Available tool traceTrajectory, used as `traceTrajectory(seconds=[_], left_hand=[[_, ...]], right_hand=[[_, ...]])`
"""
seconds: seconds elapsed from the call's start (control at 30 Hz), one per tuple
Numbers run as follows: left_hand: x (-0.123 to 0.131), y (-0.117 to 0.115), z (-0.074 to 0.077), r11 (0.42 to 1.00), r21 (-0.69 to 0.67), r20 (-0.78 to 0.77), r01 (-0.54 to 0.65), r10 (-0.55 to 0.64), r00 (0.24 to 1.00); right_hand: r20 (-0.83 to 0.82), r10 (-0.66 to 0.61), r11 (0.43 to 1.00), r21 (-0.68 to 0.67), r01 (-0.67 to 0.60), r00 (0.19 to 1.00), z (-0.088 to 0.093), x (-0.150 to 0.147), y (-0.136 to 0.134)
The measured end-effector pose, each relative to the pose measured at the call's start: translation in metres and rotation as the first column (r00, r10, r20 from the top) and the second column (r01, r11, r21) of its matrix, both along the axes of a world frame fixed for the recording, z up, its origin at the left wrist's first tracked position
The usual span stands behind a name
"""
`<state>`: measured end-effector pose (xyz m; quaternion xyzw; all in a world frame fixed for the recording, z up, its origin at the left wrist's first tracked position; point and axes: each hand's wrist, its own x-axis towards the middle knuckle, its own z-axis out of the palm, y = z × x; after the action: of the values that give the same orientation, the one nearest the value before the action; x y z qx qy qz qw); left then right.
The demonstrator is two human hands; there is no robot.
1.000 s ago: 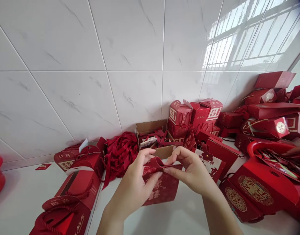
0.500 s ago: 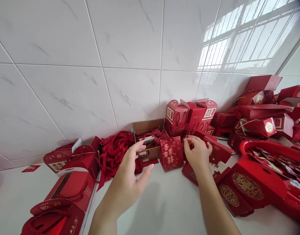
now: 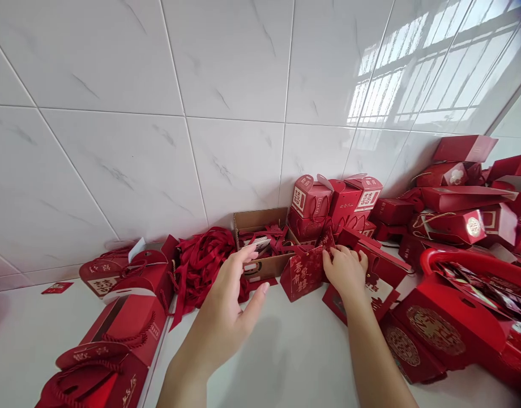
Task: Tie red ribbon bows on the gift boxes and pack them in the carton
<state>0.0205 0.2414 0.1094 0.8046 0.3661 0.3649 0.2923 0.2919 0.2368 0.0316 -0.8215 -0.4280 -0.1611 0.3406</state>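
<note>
A small red gift box [image 3: 303, 275] with gold Chinese characters stands turned at an angle on the white table. My right hand [image 3: 344, 269] is closed on the upper right edge of it, fingertips partly hidden behind the box's raised flap. My left hand [image 3: 230, 306] hovers to the left, thumb and fingers apart, with nothing in it. Just beyond my left fingers sits an open cardboard carton [image 3: 272, 263] with red paper pieces and white cards inside. A heap of dark red ribbon [image 3: 207, 255] lies beside the carton.
Red gift boxes [image 3: 314, 195] are stacked against the tiled wall [image 3: 235, 153]. More boxes [image 3: 116, 326] with cord handles line the left side. At the right are a pile of red boxes [image 3: 449, 224] and a red basket [image 3: 426, 260] of small packets.
The gift box has turned from facing me to an angle, its right side swinging away, with my right hand on it. My left hand stays open in nearly the same place.
</note>
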Motion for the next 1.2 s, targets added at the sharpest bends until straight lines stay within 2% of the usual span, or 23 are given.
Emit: traceTrajectory(seconds=[0.17, 0.23, 0.3, 0.33, 0.37, 0.43, 0.47, 0.5, 0.53, 0.57, 0.63, 0.7, 0.77, 0.83, 0.9, 0.97, 1.0, 1.03, 1.07, 1.13, 1.17, 1.2], left_hand=[[0.003, -0.001, 0.002, 0.992, 0.127, 0.093, 0.004, -0.016, 0.996], [0.004, -0.003, 0.004, 0.982, 0.19, 0.17, 0.0, -0.033, 0.985], [0.003, -0.005, 0.006, 0.967, 0.255, 0.248, -0.01, -0.055, 0.967], [0.003, -0.006, 0.007, 0.961, 0.277, 0.282, -0.022, -0.06, 0.958], [0.002, -0.006, 0.008, 0.956, 0.292, 0.315, -0.038, -0.058, 0.947], [0.002, -0.007, 0.011, 0.95, 0.301, 0.388, -0.087, -0.038, 0.921], [0.002, -0.008, 0.012, 0.948, 0.297, 0.422, -0.116, -0.021, 0.906], [0.002, -0.008, 0.013, 0.945, 0.293, 0.45, -0.143, -0.004, 0.893], [0.002, -0.009, 0.013, 0.942, 0.289, 0.475, -0.171, 0.014, 0.88], [0.002, -0.01, 0.014, 0.939, 0.287, 0.493, -0.19, 0.025, 0.87], [0.003, -0.01, 0.014, 0.94, 0.286, 0.516, -0.186, 0.012, 0.856], [0.001, -0.01, 0.014, 0.95, 0.274, 0.527, -0.15, -0.018, 0.85], [-0.002, -0.007, 0.013, 0.971, 0.207, 0.506, -0.118, -0.003, 0.863], [-0.008, -0.004, 0.013, 0.994, 0.059, 0.445, -0.095, 0.059, 0.894], [-0.016, -0.001, 0.015, 0.993, -0.089, 0.393, -0.073, 0.102, 0.914], [-0.025, 0.0, 0.018, 0.982, -0.182, 0.404, -0.048, 0.119, 0.907], [-0.03, 0.001, 0.02, 0.976, -0.213, 0.433, -0.047, 0.138, 0.891], [-0.035, 0.001, 0.022, 0.968, -0.245, 0.464, -0.056, 0.168, 0.87], [-0.04, 0.002, 0.023, 0.958, -0.273, 0.494, -0.082, 0.213, 0.843], [-0.048, 0.006, 0.025, 0.929, -0.306, 0.534, -0.207, 0.347, 0.771], [-0.053, 0.008, 0.026, 0.909, -0.295, 0.556, -0.296, 0.415, 0.721], [-0.056, 0.011, 0.026, 0.884, -0.268, 0.581, -0.384, 0.466, 0.667]], right_hand=[[-0.007, 0.033, 0.974, 0.224, -0.031, 0.999, 0.005, 0.006, 0.002], [0.0, 0.036, 0.942, 0.335, -0.034, 0.999, 0.012, 0.004, 0.0], [0.041, 0.041, 0.87, 0.489, -0.056, 0.998, 0.023, -0.001, -0.006], [0.086, 0.052, 0.8, 0.593, -0.093, 0.995, 0.03, -0.005, -0.011], [0.14, 0.063, 0.7, 0.699, -0.144, 0.988, 0.038, -0.01, -0.018], [0.24, 0.063, 0.45, 0.86, -0.242, 0.969, 0.054, -0.024, -0.034], [0.26, 0.058, 0.347, 0.9, -0.264, 0.964, 0.061, -0.032, -0.044], [0.259, 0.06, 0.29, 0.919, -0.265, 0.964, 0.067, -0.041, -0.053], [0.251, 0.082, 0.269, 0.926, -0.264, 0.964, 0.072, -0.049, -0.062], [0.244, 0.129, 0.277, 0.922, -0.271, 0.961, 0.075, -0.057, -0.069], [0.231, 0.316, 0.336, 0.88, -0.336, 0.92, 0.077, -0.072, -0.078], [0.191, 0.565, 0.377, 0.805, -0.457, 0.803, 0.075, -0.084, -0.078], [0.104, 0.754, 0.371, 0.748, -0.551, 0.649, 0.071, -0.094, -0.072], [0.021, 0.843, 0.35, 0.738, -0.577, 0.538, 0.068, -0.101, -0.064], [-0.035, 0.887, 0.323, 0.758, -0.567, 0.46, 0.064, -0.107, -0.057], [-0.071, 0.928, 0.283, 0.771, -0.57, 0.365, 0.059, -0.112, -0.049], [-0.096, 0.937, 0.284, 0.773, -0.568, 0.337, 0.056, -0.113, -0.043], [-0.137, 0.923, 0.335, 0.745, -0.577, 0.359, 0.053, -0.115, -0.036], [-0.187, 0.887, 0.427, 0.682, -0.594, 0.422, 0.05, -0.116, -0.027], [-0.258, 0.756, 0.644, 0.458, -0.613, 0.602, 0.044, -0.117, -0.002], [-0.269, 0.698, 0.714, 0.32, -0.622, 0.663, 0.041, -0.117, 0.013], [-0.278, 0.67, 0.741, 0.198, -0.642, 0.688, 0.039, -0.117, 0.029]])
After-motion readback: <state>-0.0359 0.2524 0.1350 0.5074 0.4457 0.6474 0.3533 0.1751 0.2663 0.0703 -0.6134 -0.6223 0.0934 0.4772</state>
